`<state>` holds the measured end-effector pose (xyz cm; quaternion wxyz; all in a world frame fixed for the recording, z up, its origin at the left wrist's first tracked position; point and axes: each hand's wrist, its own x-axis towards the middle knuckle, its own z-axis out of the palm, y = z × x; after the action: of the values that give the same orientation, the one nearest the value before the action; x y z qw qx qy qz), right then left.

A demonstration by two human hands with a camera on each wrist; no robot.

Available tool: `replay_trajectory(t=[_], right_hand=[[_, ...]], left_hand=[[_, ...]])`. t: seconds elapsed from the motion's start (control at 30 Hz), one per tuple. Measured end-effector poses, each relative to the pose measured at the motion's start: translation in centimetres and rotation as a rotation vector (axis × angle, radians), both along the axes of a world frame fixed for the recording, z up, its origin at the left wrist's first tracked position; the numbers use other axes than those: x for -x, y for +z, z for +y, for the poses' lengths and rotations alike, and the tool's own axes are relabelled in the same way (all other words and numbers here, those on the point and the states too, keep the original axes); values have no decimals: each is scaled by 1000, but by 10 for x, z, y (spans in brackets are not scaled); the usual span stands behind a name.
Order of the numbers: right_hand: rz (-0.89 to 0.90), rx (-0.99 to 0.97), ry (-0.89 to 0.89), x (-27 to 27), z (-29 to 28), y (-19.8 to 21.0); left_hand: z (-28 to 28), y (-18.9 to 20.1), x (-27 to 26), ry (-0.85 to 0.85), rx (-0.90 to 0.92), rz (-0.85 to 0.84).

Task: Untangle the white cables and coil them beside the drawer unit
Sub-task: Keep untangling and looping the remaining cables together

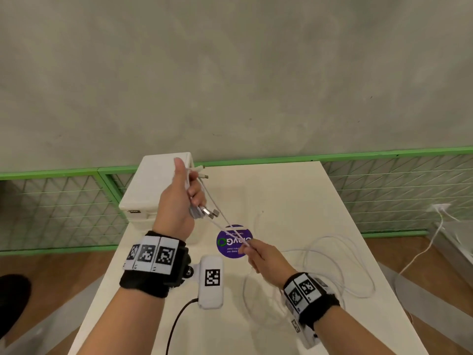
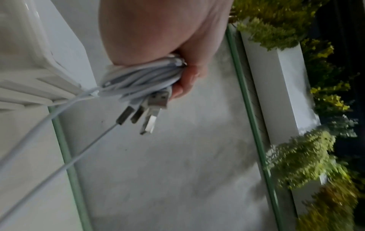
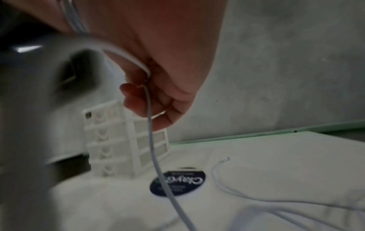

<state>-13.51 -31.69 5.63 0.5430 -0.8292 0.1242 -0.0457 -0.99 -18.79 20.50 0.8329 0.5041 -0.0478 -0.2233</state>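
Observation:
My left hand is raised in front of the white drawer unit and grips a bundle of white cables, with several USB plugs sticking out below the fist. Two taut strands run from the bundle down to my right hand, which pinches them above the purple sticker. In the right wrist view a cable passes through the curled fingers and hangs to the table. Loose loops of white cable lie on the table at the right.
The white table stands against a grey wall, with green mesh fencing behind it. A white wrist device with a black lead hangs over the table's near middle. Another white cable runs across the wooden floor at the right.

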Motion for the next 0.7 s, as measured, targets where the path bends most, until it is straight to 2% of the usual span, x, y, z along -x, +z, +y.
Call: replay_trajectory(t=[0.1, 0.23, 0.3, 0.37, 0.43, 0.5, 0.6, 0.7], right_hand=[[58, 197, 114, 7, 2, -2], [106, 292, 225, 7, 9, 8], [58, 293, 272, 9, 13, 18], [-43, 269, 256, 10, 17, 31], [-171, 236, 197, 8, 17, 45], [-291, 220, 138, 3, 13, 58], [-415, 215, 36, -7, -3, 70], [-425, 106, -110, -14, -22, 74]], left_hand=[[1, -5, -10, 66, 46, 71], [-8, -18, -8, 224, -74, -47], [-10, -28, -10, 282, -218, -190], [-9, -46, -14, 265, -437, -437], [-8, -62, -12, 117, -627, -622], [-8, -73, -2, -109, -733, -649], [-8, -76, 12, -430, -642, -441], [-9, -69, 25, -665, -531, -267]])
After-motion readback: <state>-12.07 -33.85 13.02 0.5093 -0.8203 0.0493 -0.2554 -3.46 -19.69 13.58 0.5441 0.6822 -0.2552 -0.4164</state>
